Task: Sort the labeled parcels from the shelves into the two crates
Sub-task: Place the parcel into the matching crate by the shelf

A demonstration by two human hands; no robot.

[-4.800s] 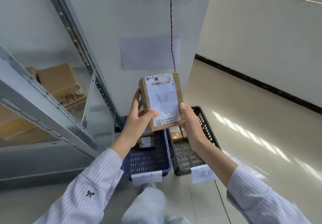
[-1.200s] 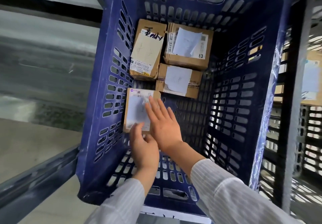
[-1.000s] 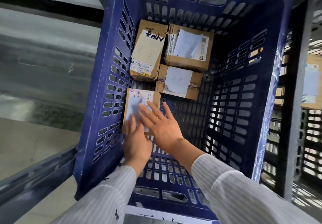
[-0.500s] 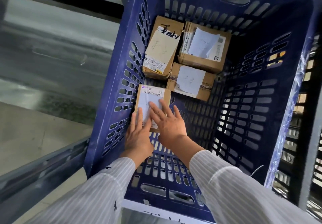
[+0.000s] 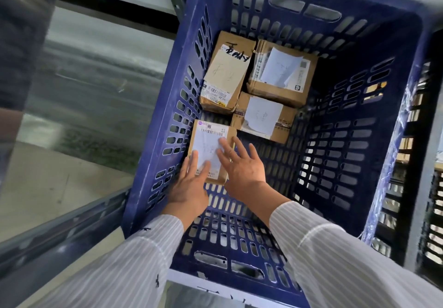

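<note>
Parcel (image 5: pixel 208 145) lies flat on the crate (image 5: pixel 393 125) floor against its left wall. My left hand (image 5: pixel 189 188) and right hand (image 5: pixel 242 166) rest on it, fingers straight, gripping nothing.

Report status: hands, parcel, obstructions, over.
Left hand and right hand open, fingers flat on parcel. Parcel lies label-up on blue crate floor, near three other parcels. Nothing blocking withdrawal.

Crate (image 5: pixel 359 152): 3 parcels (image 5: pixel 275 80) far end, 4th parcel (image 5: pixel 208 140) nearer by left wall, under left hand (image 5: pixel 189 188) & right hand (image 5: pixel 242 168).
</note>
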